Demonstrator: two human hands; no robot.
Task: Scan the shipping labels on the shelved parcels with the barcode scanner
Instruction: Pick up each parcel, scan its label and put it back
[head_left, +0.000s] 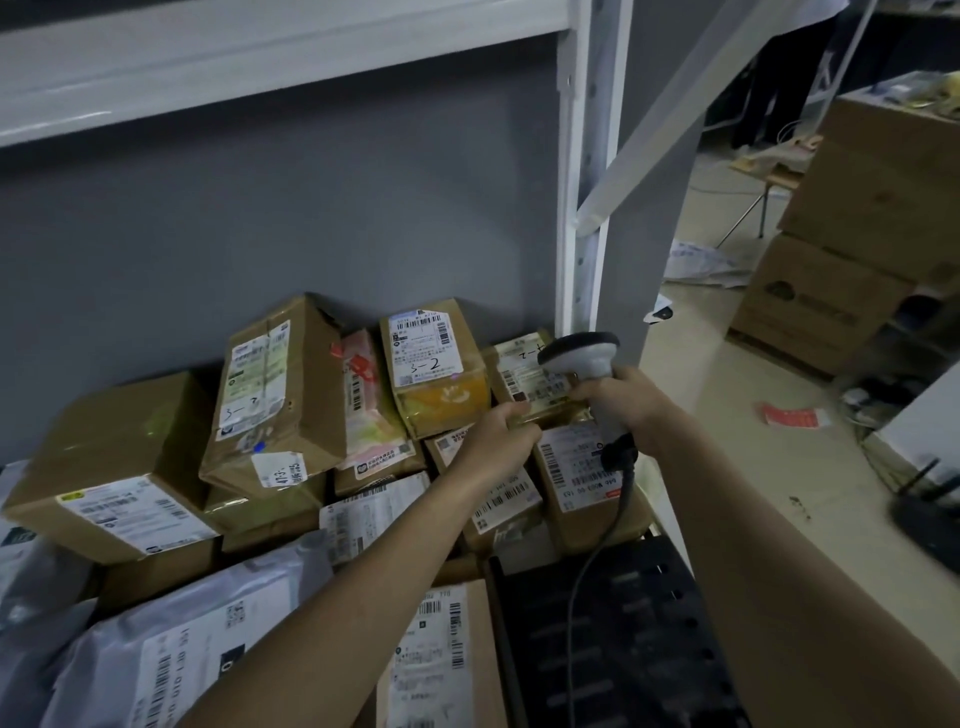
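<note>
You are looking down at a shelf (571, 234) crowded with parcels, cardboard boxes and grey mailer bags (171, 639) piled together. Your right hand (621, 397), at about two o'clock from the middle of the view, is wrapped around the handle of the barcode scanner (582, 356); its grey head points left and down, and its cable (597, 551) trails toward you. Your left hand (501, 434), just left of the scanner, pinches the near edge of a small box (530, 382) with curled fingers, tipping its white label up toward the scanner head. That box sits at the right end of the back row, beside the shelf post.

You appear to be mid-scan on this one parcel. Whether the scan has registered cannot be told; no beam is visible. Next, you would probably steady the label flat to the scanner, then move to a neighbour, such as the box marked "3-2" (434, 366) at eleven o'clock from your left hand.
</note>
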